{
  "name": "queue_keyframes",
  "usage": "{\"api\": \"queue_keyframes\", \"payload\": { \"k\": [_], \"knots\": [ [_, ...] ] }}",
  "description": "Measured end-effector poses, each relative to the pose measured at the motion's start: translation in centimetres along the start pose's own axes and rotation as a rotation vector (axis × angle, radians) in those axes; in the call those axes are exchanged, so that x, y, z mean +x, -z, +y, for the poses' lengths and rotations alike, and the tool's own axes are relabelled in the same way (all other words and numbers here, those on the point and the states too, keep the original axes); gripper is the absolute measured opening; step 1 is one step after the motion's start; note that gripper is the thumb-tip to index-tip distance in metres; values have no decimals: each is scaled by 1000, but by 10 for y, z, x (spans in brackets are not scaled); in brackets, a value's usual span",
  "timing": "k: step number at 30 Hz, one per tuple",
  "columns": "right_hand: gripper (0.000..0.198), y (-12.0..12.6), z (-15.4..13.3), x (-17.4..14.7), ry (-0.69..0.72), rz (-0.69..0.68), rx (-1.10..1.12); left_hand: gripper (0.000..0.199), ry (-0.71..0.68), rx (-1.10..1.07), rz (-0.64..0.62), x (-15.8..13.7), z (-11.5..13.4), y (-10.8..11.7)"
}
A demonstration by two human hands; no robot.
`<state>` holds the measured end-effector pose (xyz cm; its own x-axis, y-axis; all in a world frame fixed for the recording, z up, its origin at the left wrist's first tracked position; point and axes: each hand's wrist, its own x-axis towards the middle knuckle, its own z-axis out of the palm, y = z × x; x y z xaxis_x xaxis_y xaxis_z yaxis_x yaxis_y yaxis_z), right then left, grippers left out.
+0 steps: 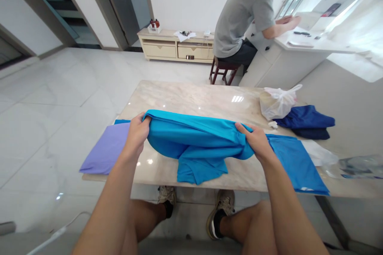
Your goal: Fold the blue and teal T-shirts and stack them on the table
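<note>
A turquoise shirt [194, 139] is bunched over the near half of the marble table [194, 95]. My left hand [137, 131] grips its left end, fingers curled into the cloth. At the shirt's right end my right hand [254, 139] pinches a fold. The cloth is lifted a little between both hands, and a loose part hangs down toward the table's front edge. A flat blue garment [296, 163] lies just right of my right hand. On the table's left corner, beside my left hand, rests a lilac cloth [104, 149].
A white plastic bag [277, 101] and a folded navy garment [306, 121] sit at the table's far right, a clear plastic wrapper [356, 166] nearer. A person in a grey shirt [243, 12] sits on a stool [223, 71] at a white counter behind. A low cabinet [176, 46] stands by the wall.
</note>
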<state>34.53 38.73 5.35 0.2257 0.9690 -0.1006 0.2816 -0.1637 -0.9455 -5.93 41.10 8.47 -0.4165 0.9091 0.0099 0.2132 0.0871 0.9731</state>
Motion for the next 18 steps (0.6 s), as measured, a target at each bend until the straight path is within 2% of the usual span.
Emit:
{"api": "queue_keyframes", "payload": {
  "k": [2,4,7,9,10,11,13,14,15,16,17,18],
  "knots": [
    [66,9,5,3,-97,-14,71,12,-26,165,-31,4,-1,4],
    [66,18,10,5,-161,-40,177,12,28,184,-138,3,-1,6],
    [61,28,17,11,-221,-78,352,21,214,-48,-300,-2,1,7],
    [57,31,22,18,-168,-3,440,27,277,-176,-310,-2,-1,9],
    [55,31,23,22,-96,79,457,28,265,-193,-268,-1,-3,10],
    [54,30,25,25,1,189,443,30,219,-171,-190,0,-5,11],
    [54,26,26,27,207,414,317,37,37,2,21,3,-11,14],
    [53,23,26,26,283,477,221,39,-66,128,106,3,-14,14],
    [48,19,25,23,339,481,117,38,-150,251,144,2,-17,13],
    [41,13,23,17,376,419,15,34,-203,356,115,-1,-19,10],
    [34,7,22,10,402,291,-80,28,-232,437,18,-7,-20,5],
    [29,-2,21,2,423,106,-173,22,-256,500,-131,-14,-21,-2]
  ]
}}
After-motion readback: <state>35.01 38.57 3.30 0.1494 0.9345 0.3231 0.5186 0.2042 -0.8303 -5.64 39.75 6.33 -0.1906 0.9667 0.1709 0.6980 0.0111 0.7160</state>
